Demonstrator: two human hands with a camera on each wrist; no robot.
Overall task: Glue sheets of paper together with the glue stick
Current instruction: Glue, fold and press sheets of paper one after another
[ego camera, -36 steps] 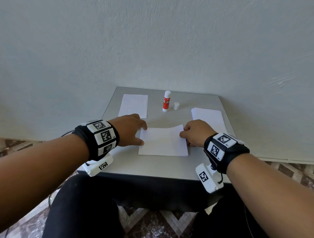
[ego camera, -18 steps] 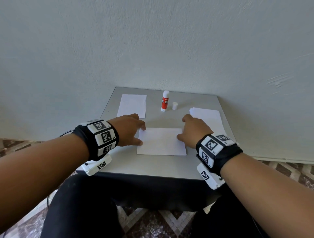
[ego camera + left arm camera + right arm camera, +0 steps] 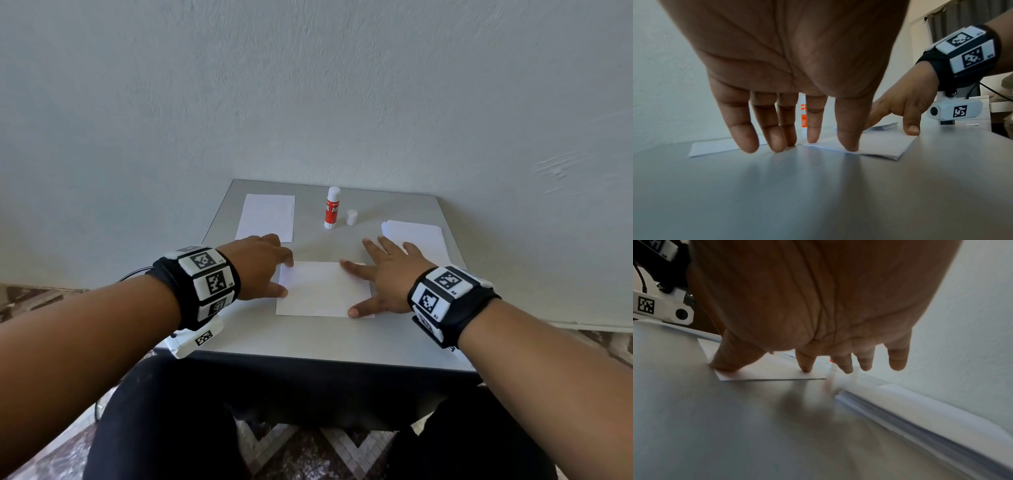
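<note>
Centre sheet [image 3: 322, 289] lies flat on the grey bench [image 3: 308, 335], near the front edge. In the left wrist view its near corner shows two layers, so it looks like more than one sheet stacked.

Left hand [image 3: 260, 265] rests at the sheet's left edge, fingers fairly straight & relaxed, not gripping anything. From the left wrist cam the thumb tip [image 3: 849, 146] presses on the sheet edge w/ the index tip at the far corner; the other fingertips come down on or just over the bench beside it.

Right hand [image 3: 390, 277] is spread flat w/ fingers splayed, grasping nothing. Thumb tip [image 3: 354, 311] sits on the sheet's near right corner, index tip on its far right part. Right wrist cam shows the same: thumb & index down on paper, the other fingers off the sheet; can't tell if they touch anything.

Glue stick [image 3: 332, 208] stands upright at the back of the bench, uncapped, red label, well apart from both hands. Its white cap [image 3: 351, 217] stands just to the right, not touching it.

Single sheet [image 3: 266, 217] lies back left. Paper stack [image 3: 414, 236] lies on the right side, partly behind the right hand's fingers; edges blurred in the right wrist cam.
</note>
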